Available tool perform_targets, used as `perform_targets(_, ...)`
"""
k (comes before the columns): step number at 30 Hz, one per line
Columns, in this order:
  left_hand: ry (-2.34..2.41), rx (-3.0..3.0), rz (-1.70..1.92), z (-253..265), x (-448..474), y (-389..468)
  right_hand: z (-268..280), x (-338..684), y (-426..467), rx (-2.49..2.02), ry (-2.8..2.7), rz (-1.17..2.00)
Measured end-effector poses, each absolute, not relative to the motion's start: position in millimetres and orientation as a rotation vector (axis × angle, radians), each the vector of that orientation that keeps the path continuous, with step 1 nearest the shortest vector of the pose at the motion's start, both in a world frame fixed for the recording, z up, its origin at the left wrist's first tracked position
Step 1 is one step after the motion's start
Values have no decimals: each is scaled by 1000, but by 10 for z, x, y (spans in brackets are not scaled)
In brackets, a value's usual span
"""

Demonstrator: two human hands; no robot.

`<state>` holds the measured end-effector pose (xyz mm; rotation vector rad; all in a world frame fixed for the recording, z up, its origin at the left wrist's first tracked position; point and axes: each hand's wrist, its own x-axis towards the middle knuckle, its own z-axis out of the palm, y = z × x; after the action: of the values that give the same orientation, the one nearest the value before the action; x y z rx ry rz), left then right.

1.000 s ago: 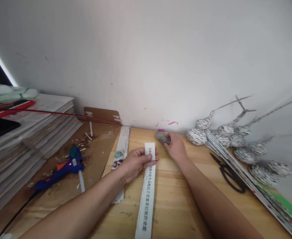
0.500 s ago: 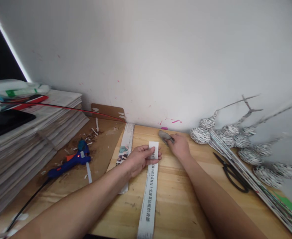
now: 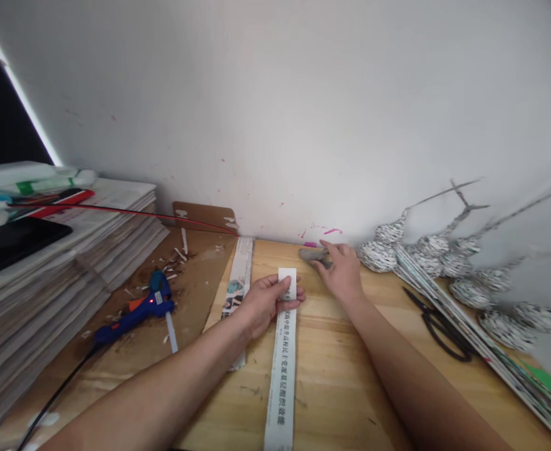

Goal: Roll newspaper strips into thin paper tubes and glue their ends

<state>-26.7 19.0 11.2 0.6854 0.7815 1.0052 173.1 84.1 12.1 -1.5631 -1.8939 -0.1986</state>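
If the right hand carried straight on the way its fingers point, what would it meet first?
Most likely the grey lump, lying right by the spread thumb and forefinger of the right hand; whether they touch is unclear. The wall stands beyond.

Left hand: pinches newspaper strip
Right hand: spread at grey lump
Glue gun: left hand's 9 o'clock
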Motion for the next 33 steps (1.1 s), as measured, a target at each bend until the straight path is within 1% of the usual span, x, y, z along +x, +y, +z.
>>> perform_targets(1, 789, 688, 1012, 111, -268, 193, 157, 1679, 816, -1504, -1898, -112)
perform_targets(2, 798, 689, 1016, 112, -268, 196, 188, 1626, 790, -1457, -1911, 48)
perform_targets(7, 831, 702, 1020, 119, -273, 205, 269, 1467, 679, -1152, -1783, 1290)
perform_targets(8, 830, 715, 1016, 122, -276, 204, 278, 1463, 661, -1074, -1733, 1452)
perform_targets(10, 824, 741, 1011, 129, -281, 200, 296, 1470, 634, -984, -1683, 1610)
perform_targets(16, 836, 790, 1041, 148, -278, 184, 355, 1473, 601, -925, -1790, 1591)
perform_targets(26, 908, 879, 1054, 132, -279, 172, 402, 1450, 590, -1011, -1814, 1447)
perform_targets(33, 926, 912, 1067, 136, -265, 162, 356, 1437, 605, -974, -1784, 1467)
